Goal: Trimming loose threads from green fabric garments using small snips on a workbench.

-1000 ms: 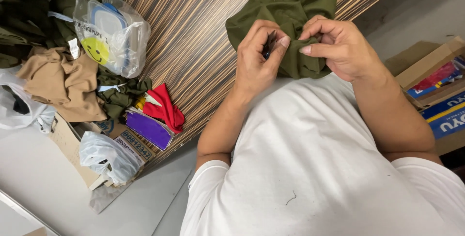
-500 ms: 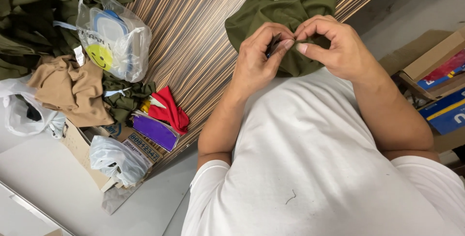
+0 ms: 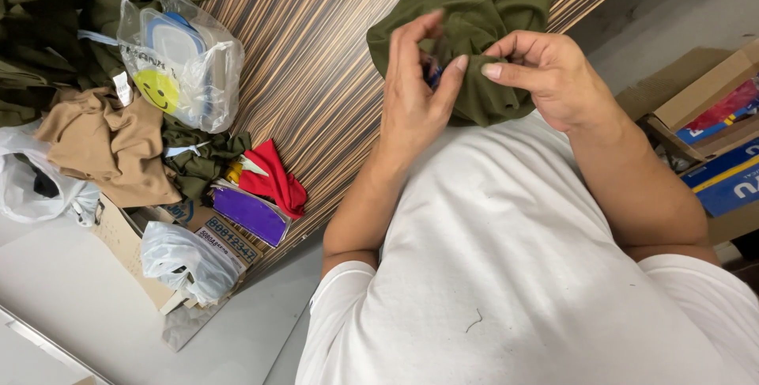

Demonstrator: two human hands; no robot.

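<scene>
A: Your left hand (image 3: 415, 108) and right hand (image 3: 549, 77) meet at the near edge of the striped surface (image 3: 316, 61), each grip pinched shut on the olive cloth (image 3: 474, 29).

B: Soft, crumpled knit. Bare wood grain lies open to your left, up to the clear plastic bag (image 3: 178, 53) and heaped tan fabric (image 3: 111, 144).

head cam | looks steeply down | close over striped table (image 3: 316, 77)

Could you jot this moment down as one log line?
left hand: pinching green cloth | right hand: pinching same cloth | cloth over striped table
</scene>
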